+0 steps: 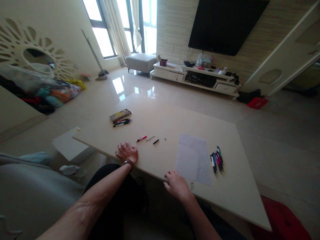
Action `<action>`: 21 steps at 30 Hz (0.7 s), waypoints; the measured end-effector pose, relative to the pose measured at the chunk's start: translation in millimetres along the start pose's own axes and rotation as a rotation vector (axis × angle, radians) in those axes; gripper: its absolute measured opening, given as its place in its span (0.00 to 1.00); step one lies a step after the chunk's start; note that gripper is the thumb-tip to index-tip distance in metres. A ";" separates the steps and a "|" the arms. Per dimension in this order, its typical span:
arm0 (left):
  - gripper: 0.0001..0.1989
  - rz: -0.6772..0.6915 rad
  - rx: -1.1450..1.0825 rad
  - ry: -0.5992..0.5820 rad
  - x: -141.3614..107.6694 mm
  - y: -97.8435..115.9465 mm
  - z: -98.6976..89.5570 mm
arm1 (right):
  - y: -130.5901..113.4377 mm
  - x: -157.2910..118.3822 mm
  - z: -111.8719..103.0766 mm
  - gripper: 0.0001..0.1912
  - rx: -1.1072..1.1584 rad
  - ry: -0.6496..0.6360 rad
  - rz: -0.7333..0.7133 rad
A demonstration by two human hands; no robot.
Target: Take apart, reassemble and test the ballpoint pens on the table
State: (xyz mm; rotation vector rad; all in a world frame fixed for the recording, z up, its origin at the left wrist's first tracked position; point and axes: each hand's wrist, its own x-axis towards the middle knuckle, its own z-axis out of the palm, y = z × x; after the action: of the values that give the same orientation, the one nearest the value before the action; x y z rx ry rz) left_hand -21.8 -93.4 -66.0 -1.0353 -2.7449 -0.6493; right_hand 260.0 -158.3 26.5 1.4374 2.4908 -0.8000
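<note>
Pen bits (156, 141) lie apart, perhaps to be joined; left hand (127, 152) is spread, right hand (177, 185) softly bent; next likely needs pinching.

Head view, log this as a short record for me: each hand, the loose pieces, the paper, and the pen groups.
Left hand: left hand palm down, fingers spread on the table
Right hand: right hand at the near edge, fingers bent, beside the paper's near left corner
Loose pieces: red-and-black pen piece, thin rod, short black piece, tiny bit
Paper: paper lying flat, marked with small writing
Pen groups: left pens beside a box; right pens beyond the paper's right side
</note>
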 end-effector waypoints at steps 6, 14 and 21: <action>0.26 0.000 -0.005 -0.014 -0.4 1.7 -3.6 | -1.3 -0.8 -0.6 0.15 0.000 0.000 0.002; 0.27 0.004 0.010 -0.025 -0.9 2.3 -6.4 | -1.6 -0.9 -0.3 0.14 0.001 -0.009 0.004; 0.27 0.011 0.019 -0.008 0.1 -1.5 1.0 | -1.4 -0.4 0.5 0.16 -0.009 -0.004 0.000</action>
State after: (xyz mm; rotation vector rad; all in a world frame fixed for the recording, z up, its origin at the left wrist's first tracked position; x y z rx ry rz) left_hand -22.9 -93.9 -67.4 -1.0503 -2.7443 -0.6172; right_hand 258.9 -159.4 26.8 1.4314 2.4884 -0.7896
